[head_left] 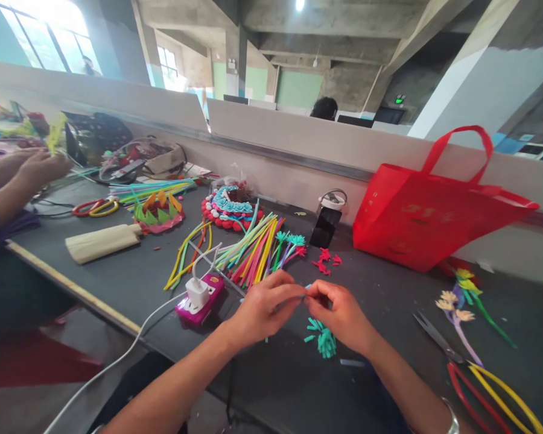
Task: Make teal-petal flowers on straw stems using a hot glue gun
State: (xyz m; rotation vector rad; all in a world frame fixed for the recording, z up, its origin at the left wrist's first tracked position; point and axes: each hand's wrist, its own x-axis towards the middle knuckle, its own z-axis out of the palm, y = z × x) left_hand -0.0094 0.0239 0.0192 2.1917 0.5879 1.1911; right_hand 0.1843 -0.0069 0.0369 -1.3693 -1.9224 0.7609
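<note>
My left hand and my right hand meet above the dark table, fingertips pinched together. Between them shows a small light-blue piece, mostly hidden by the fingers; it looks like a bit of pipe cleaner. Just below my right hand lies a pile of short teal cut pieces. Beyond my hands, a fan of colourful pipe cleaners is spread out, with teal flower heads at its right end. Several small red pieces lie behind my right hand.
Scissors with red and yellow handles lie at right, beside finished flowers. A red bag and a phone stand at the back. A corded purple power strip sits left. A co-worker's hands are at far left.
</note>
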